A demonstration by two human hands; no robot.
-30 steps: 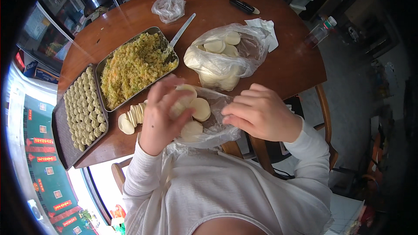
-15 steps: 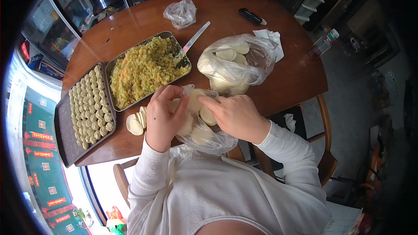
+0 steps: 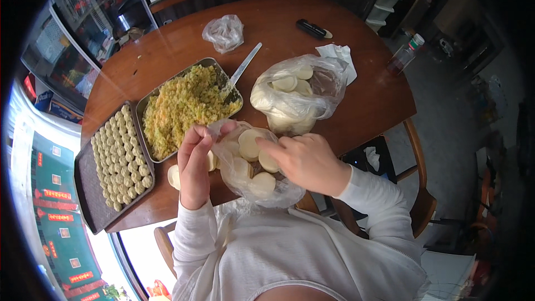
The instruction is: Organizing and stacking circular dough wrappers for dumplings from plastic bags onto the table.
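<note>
In front of me lies a clear plastic bag (image 3: 290, 192) with several round, pale dumpling wrappers (image 3: 249, 144) inside. The bag's left rim is pinched between the thumb and fingers of my left hand (image 3: 196, 161). My right hand (image 3: 312, 163) reaches into the bag from the right, its index fingertip on the wrappers and its other fingers curled and partly hidden. It seems to grip a wrapper at the right side. Partly behind my left hand, a few loose wrappers (image 3: 174, 177) lie on the table.
A metal tray of chopped yellow-green filling (image 3: 181, 106) holds a knife-like spreader (image 3: 245, 64). Left of it, a dark tray (image 3: 89, 189) carries rows of small dumplings. Beyond my hands sit a fuller wrapper bag (image 3: 278, 114), a crumpled bag (image 3: 224, 32), a black object (image 3: 311, 28) and a bottle (image 3: 405, 53).
My left hand has drawn the bag's rim left and wider, so more wrappers show inside. My right hand stays at the wrappers. The whole view has shifted slightly.
</note>
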